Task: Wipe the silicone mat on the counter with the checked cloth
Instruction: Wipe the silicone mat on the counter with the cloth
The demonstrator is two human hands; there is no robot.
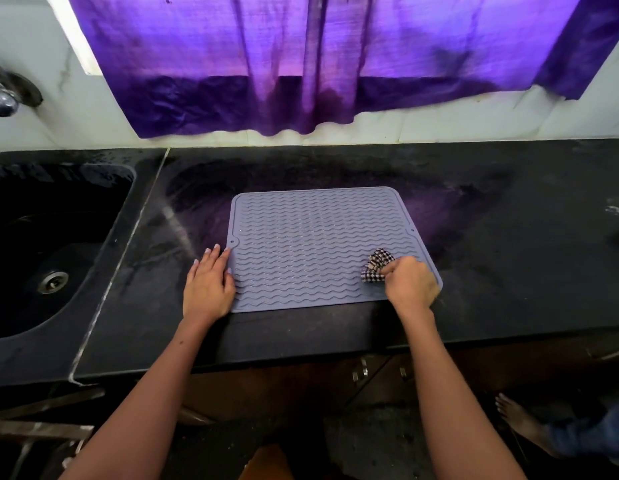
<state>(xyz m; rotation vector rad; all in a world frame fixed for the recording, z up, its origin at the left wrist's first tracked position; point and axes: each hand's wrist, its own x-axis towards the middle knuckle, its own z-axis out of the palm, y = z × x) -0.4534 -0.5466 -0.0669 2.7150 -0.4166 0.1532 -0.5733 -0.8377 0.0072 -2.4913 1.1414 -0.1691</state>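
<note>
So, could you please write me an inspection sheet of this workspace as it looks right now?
Surface: black counter, smeared and wet-looking in patches.
Job's things: grey mat lying flat; checked cloth bunched on its right part.
Clutter: nothing seen.
Hands: left hand flat on the mat's left edge; right hand closed on the cloth.
Cables: nothing seen.
Surroundings: sink to the left, tap, purple curtain, a bare foot on the floor.

Single head cam, wide-angle, looks forward and steeply down at black stone worktop (474, 271) from close standing range; purple curtain (318, 64) fills top edge.
</note>
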